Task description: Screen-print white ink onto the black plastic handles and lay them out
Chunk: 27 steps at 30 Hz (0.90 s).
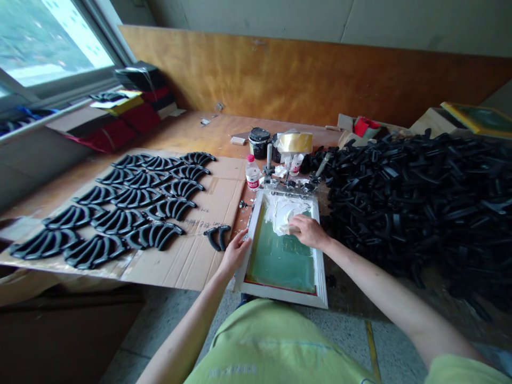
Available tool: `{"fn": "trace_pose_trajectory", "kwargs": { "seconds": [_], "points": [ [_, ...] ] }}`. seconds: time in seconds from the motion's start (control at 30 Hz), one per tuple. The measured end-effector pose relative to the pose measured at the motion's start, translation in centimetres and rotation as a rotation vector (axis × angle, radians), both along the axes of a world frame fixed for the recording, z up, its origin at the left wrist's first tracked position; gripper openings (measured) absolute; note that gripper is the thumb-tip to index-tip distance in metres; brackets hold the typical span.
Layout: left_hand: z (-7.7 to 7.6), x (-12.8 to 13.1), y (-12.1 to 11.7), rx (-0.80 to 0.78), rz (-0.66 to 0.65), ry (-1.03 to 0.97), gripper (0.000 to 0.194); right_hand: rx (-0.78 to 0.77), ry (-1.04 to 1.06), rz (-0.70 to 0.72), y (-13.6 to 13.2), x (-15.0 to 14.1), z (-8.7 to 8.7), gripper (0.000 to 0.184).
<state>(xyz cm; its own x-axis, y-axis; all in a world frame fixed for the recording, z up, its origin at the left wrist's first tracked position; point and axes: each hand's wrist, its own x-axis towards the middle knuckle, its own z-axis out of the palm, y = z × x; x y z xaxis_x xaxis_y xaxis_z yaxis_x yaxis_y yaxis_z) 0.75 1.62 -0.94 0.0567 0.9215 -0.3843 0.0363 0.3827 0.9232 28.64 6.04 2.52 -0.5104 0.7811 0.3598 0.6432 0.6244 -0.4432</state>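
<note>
A screen-printing frame (322, 277) with a green mesh lies in front of me, its far end at a metal hinge clamp (290, 188). Thick white paste (286, 209) is smeared over the mesh's far half. My right hand (309, 230) is closed above the mesh on a small pale scraper (285, 230), partly hidden by paste and fingers. Along the frame's left edge rests my left hand (236, 252), fingers stretched out and touching the rim. Just left of it, a black curved plastic piece (218, 237) lies on the cardboard (192, 269).
Rows of black curved pieces (130, 197) cover the cardboard at left. A large heap of black parts (400, 202) stands close on the right. Behind the frame are a red-capped bottle (252, 173), a dark tub (259, 143) and a yellow-gold object (295, 142).
</note>
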Motion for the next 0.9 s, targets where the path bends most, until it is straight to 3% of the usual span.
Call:
{"fn": "trace_pose_trajectory", "kwargs": {
  "seconds": [0.07, 0.17, 0.27, 0.4, 0.47, 0.57, 0.63, 0.8, 0.9],
  "points": [
    [1.7, 0.0, -0.1, -0.018, -0.008, -0.021, 0.076, -0.033, 0.026, -0.09, 2.2, -0.4, 1.6, 0.029],
    [5.8, -0.2, -0.2, 0.027, -0.021, -0.02, 0.072, -0.045, 0.055, -0.217, 6.2, -0.2, 3.9, 0.059],
    [10.3, 0.2, 0.6, 0.114, -0.012, 0.005, 0.053, -0.017, 0.137, -0.377, 8.5, 3.1, 4.7, 0.055],
    [14.3, 2.0, 3.7, 0.334, 0.063, -0.134, 0.049, -0.121, 0.256, -0.77, 7.0, 8.6, 2.1, 0.027],
    [15.1, 3.0, 5.5, 0.399, 0.088, -0.214, 0.048, -0.215, 0.216, -0.805, 5.0, 9.0, -0.2, 0.024],
    [14.4, 4.2, 6.6, 0.373, 0.156, -0.274, 0.046, -0.249, 0.063, -0.538, 2.0, 6.1, -3.1, 0.025],
    [12.5, 5.0, 5.7, 0.298, 0.194, -0.295, 0.049, -0.175, -0.074, -0.418, 0.4, 3.3, -3.6, 0.023],
    [5.9, 7.2, -0.4, -0.276, -0.069, -0.326, 0.055, 0.025, -0.123, -0.375, -3.9, -3.3, -1.6, 0.011],
    [2.9, 6.0, -2.3, -0.356, -0.017, -0.362, 0.039, 0.079, -0.12, -0.036, -5.9, -4.8, -0.9, 0.014]
  ]
}}
